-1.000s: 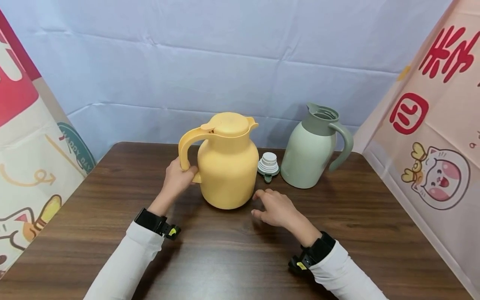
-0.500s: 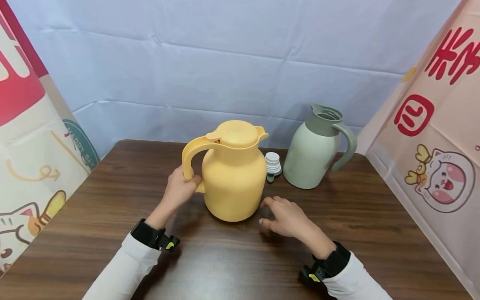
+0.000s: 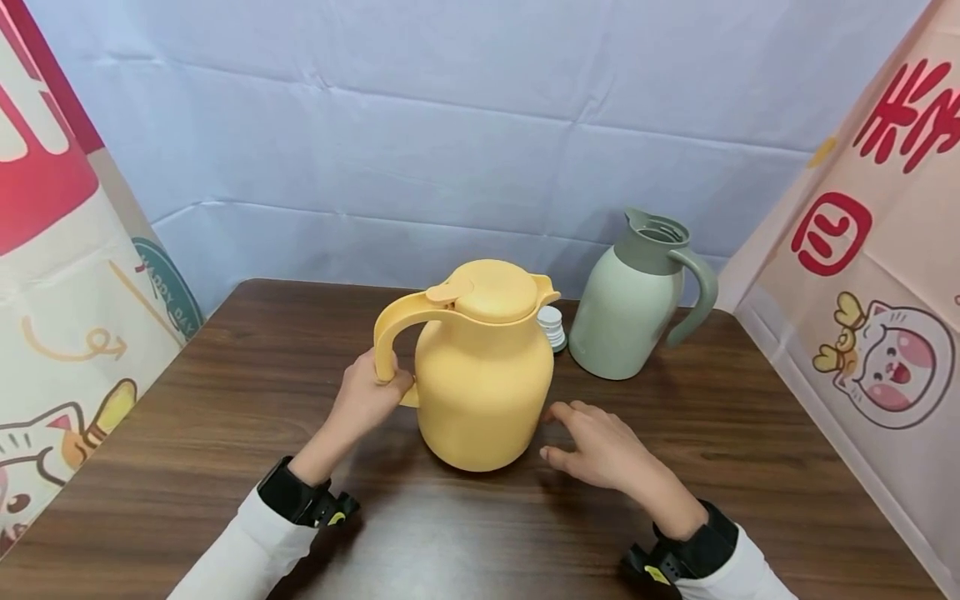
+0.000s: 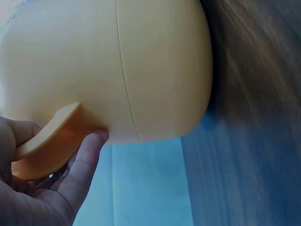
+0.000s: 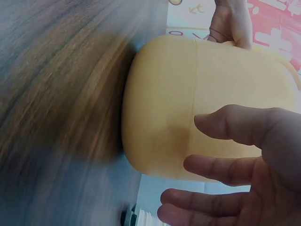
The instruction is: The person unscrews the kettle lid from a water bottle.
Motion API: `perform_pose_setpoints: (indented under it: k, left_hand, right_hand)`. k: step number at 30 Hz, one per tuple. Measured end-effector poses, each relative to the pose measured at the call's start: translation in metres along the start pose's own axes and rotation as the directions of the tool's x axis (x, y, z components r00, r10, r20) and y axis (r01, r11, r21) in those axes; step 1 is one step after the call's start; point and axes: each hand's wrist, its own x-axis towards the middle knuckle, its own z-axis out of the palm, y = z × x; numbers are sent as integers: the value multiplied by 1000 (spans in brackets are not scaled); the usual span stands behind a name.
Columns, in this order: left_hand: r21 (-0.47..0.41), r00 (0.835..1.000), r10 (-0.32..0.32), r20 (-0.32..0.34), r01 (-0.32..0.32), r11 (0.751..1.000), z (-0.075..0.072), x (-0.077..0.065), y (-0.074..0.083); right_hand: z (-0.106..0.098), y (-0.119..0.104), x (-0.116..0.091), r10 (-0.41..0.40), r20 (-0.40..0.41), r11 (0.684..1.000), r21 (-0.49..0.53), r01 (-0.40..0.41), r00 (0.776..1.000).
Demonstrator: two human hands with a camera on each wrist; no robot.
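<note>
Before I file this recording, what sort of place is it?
Probably a makeshift filming corner: a creased pale cloth serves as backdrop, and cartoon-printed sheets flank a wood-grain table on both sides. What room lies beyond them isn't visible.

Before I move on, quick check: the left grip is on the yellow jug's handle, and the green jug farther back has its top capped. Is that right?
Not quite: the green jug is uncapped; the head view shows its mouth open. As you said, the left grip is on the handle of the yellow jug.
</note>
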Motion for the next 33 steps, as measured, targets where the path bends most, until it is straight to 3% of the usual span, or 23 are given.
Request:
perform_pose_setpoints:
  k: [7, 17, 25, 33]
  left_hand:
    - [-15, 999, -32, 24, 32, 999, 4, -7, 4]
    - [-73, 997, -69, 36, 71, 995, 6, -8, 2]
    - [-138, 995, -3, 101, 17, 990, 1, -5, 2]
    - [-133, 989, 57, 139, -38, 990, -4, -5, 2]
  right_hand:
    - [-5, 6, -7, 29, 1, 1000, -8, -29, 1000]
    - [-14, 9, -7, -1, -19, 1000, -15, 0, 1000]
    - [-39, 11, -6, -42, -140, 999, -17, 40, 989]
    - [-70, 0, -5, -71, -286, 996, 32, 84, 955]
